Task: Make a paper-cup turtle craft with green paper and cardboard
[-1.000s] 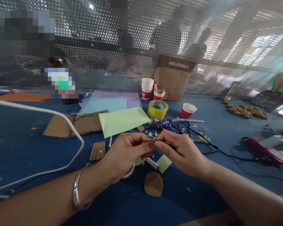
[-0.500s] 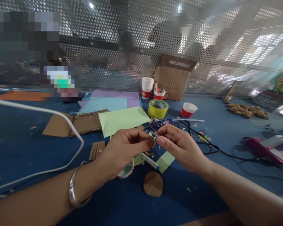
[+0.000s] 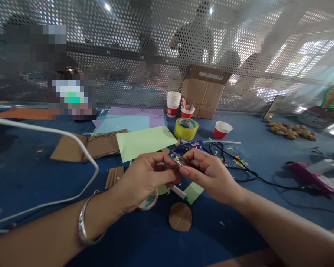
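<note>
My left hand (image 3: 144, 180) is closed in a pinch, and what sits between its fingertips is too small to make out. Close against it, my right hand (image 3: 214, 176) grips a slim silvery pointed tool (image 3: 178, 159) whose tip points up and left; its exact kind is unclear. Below the hands lies a round cardboard disc (image 3: 180, 217). A white marker (image 3: 179, 192) rests beside a light green paper strip (image 3: 194, 193). Partly hidden by my left hand is a paper cup (image 3: 150, 201). Just beyond the fingers lies a blue glue gun (image 3: 189, 145).
Behind are a light green sheet (image 3: 147, 140), yellow tape (image 3: 186, 129), stacked cups (image 3: 174, 104) and a cardboard box (image 3: 206, 92). Folded cardboard (image 3: 100, 145) and a white cable (image 3: 83, 146) lie left. Rightward are a black cord (image 3: 247, 172) and a purple glue gun (image 3: 311, 176).
The silvery tool in my right hand has turned and shows more of its width near my left fingertips. My right hand has shifted slightly left and the hands are closer together.
</note>
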The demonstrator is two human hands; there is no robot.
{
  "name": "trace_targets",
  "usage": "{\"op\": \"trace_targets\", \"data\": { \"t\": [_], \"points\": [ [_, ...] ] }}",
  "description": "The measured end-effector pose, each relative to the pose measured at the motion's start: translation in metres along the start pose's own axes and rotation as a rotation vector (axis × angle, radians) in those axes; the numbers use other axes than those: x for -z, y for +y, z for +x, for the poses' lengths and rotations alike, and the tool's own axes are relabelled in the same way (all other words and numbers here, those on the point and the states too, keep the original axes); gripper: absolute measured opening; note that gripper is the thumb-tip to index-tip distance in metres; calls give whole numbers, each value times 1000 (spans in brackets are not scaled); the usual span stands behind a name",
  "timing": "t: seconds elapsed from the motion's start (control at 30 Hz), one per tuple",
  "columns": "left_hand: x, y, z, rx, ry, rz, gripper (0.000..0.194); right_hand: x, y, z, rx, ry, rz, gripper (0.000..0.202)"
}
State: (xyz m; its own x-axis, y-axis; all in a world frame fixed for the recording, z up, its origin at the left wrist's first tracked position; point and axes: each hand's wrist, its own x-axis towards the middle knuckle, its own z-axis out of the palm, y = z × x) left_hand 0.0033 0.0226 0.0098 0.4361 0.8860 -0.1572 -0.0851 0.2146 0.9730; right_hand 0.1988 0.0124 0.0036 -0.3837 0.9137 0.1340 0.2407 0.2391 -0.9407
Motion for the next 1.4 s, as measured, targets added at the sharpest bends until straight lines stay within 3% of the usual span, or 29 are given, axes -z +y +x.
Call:
{"op": "trace_targets", "data": {
  "t": [0.27,0.6,1.1,1.4],
  "points": [
    [6,-2,1,-64,-37,-25,3,5,-4,-4,5,-37,-116,26],
    [6,-2,0,-23,-26,-58,8,6,-2,-5,26,-12,-149,26],
    [2,-2,-1,-73,-31,-31,8,6,-2,-6,58,-9,-219,27],
    [1,0,0,-45,16,-44,13,6,-6,-5,73,110,-231,29]
  ]
}}
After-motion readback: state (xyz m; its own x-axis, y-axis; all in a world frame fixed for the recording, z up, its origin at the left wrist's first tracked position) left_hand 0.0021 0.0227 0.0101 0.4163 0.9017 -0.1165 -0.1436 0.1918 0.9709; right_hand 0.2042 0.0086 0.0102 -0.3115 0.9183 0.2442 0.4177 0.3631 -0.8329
